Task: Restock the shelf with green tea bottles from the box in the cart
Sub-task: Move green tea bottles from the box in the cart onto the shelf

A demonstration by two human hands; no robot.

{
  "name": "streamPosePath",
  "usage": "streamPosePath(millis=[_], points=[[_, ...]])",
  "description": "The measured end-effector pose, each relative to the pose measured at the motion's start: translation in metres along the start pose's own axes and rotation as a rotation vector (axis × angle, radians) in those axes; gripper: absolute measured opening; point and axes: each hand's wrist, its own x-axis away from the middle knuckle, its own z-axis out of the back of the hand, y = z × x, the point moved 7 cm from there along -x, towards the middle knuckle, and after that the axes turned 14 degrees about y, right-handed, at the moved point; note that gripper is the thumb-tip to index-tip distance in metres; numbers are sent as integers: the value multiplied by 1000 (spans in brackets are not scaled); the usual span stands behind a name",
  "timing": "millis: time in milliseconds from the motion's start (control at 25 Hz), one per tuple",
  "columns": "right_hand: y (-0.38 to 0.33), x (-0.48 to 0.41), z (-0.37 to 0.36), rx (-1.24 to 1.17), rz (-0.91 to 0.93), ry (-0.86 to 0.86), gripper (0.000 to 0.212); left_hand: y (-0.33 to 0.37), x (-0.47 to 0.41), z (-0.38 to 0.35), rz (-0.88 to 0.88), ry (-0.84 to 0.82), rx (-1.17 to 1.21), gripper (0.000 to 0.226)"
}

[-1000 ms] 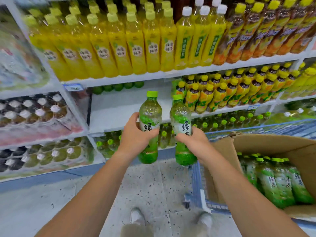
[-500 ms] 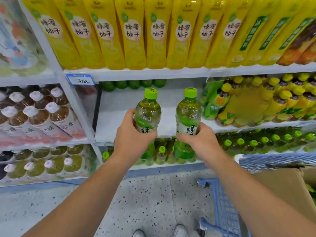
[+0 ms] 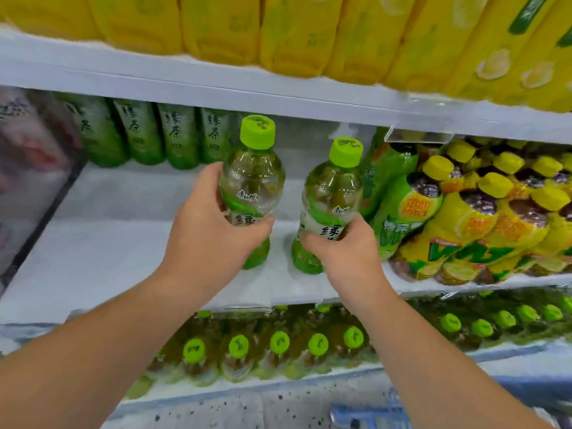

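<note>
The left bottle (image 3: 252, 181) is gripped round its label by the left hand (image 3: 213, 230), the right bottle (image 3: 332, 193) by the right hand (image 3: 343, 252). Both have been brought from in front of the shelf (image 3: 123, 243) to over its front edge, upright. Placement before the back-edge green tea row (image 3: 139, 131) is judged imminent.

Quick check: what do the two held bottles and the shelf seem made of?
Left bottle and right bottle: likely clear glossy plastic, see-through with glints; caps look matte plastic. Shelf: smooth white, probably painted metal; blur leaves it open.
</note>
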Motion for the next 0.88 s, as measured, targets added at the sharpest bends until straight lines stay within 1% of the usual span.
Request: streamPosePath(millis=[160, 280, 400, 440, 520, 560, 600, 680, 720, 760, 840, 880], points=[[21, -7, -4, -25, -5, -8, 40, -9, -5, -25, -27, -33, 19, 57], [23, -9, -7, -61, -4, -31, 40, -19, -8, -33, -23, 0, 36, 57], [31, -7, -9, -47, -14, -37, 40, -23, -9, -38, -15, 11, 44, 64], [36, -3, -7, 1, 15, -31, 41, -25, -8, -40, -16, -1, 43, 69], [41, 9, -3, 181, 162, -6, 46, -42, -2, -43, 21, -36, 27, 81], [43, 13, -2, 237, 219, 5, 48, -53, 2, -43, 44, -44, -15, 84], [44, 13, -2, 266, 227, 15, 49, -65, 6, -43, 66, -46, -77, 78], [44, 2, -5, 300, 213, 44, 47, -81, 6, -45, 75, -39, -173, 51], [42, -7, -10, 316, 216, 51, 45, -85, 1, -50, 71, -29, -188, 44], [40, -17, -15, 327, 223, 62, 44, -87, -7, -56, 67, -13, -178, 45], [35, -38, -26, 317, 239, 91, 43, -90, -29, -70, 103, 43, -149, 55], [35, -49, -32, 314, 241, 108, 43, -90, -40, -78, 102, 70, -159, 52]])
